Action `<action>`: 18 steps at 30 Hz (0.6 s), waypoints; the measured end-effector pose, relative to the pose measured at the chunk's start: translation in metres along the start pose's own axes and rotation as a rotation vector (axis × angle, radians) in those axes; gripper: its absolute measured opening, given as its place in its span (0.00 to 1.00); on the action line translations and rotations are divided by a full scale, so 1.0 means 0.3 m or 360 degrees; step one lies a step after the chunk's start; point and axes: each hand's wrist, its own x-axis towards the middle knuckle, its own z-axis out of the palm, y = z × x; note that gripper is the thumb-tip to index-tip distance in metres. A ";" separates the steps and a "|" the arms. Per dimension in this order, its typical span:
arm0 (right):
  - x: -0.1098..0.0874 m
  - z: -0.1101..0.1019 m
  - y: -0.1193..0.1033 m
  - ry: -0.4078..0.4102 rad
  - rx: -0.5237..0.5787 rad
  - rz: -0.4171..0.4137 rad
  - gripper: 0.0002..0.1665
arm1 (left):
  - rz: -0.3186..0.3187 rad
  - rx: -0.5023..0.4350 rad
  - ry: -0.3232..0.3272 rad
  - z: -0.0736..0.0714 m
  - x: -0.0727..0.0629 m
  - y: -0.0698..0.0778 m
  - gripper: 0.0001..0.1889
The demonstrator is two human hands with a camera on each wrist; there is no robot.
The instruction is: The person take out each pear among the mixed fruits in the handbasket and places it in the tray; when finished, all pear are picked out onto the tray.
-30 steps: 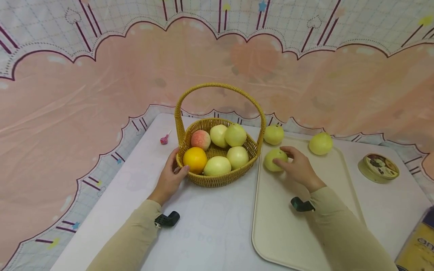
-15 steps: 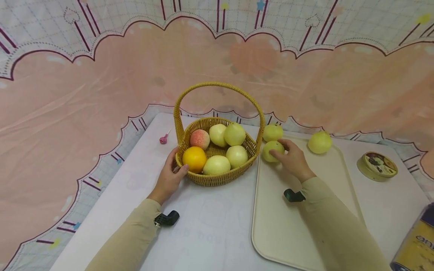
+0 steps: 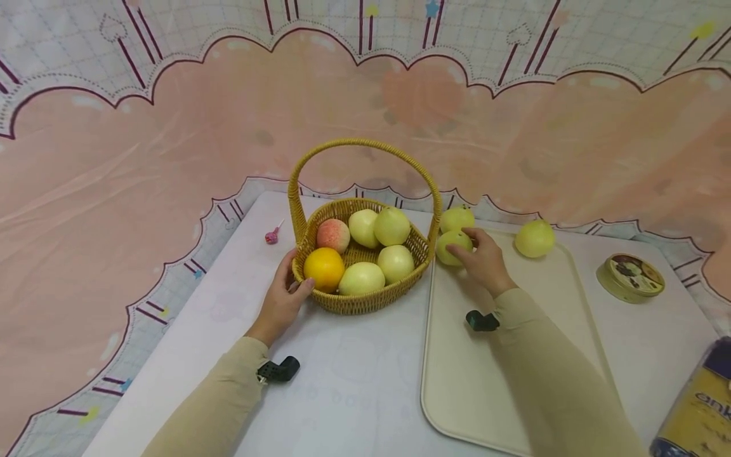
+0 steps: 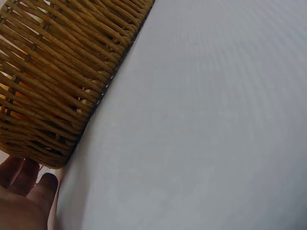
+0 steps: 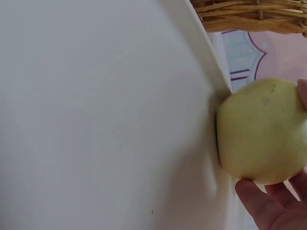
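Observation:
My left hand (image 3: 281,303) grips the left side of a wicker basket (image 3: 362,306), thumb over the rim near an orange (image 3: 323,269). The left wrist view shows fingertips (image 4: 44,186) against the basket's woven end. My right hand (image 3: 487,260) holds a yellow-green pear (image 3: 454,247) between thumb and fingers, over the far left edge of a cream tray (image 3: 485,374). In the right wrist view the held pear (image 5: 264,132) sits right at the tray's raised rim. Besides the orange, the basket contains a peach (image 3: 334,235) and several pale pears (image 3: 362,279).
Another pear (image 3: 457,218) stands behind the held one, and one more pear (image 3: 534,238) is at the tray's far right. A round tin (image 3: 631,278) lies right of the tray. A wrapped lollipop (image 3: 271,237) is left of the basket; a yellow-and-blue package (image 3: 693,406) stands at front right.
My right hand has moved the pear away from me and slightly left, toward the pear behind it. The left hand has kept its hold on the basket.

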 end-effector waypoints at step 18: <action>0.007 0.012 -0.010 0.0011 0.0040 0.0053 0.42 | 0.0010 -0.0024 -0.0004 -0.002 0.002 -0.003 0.40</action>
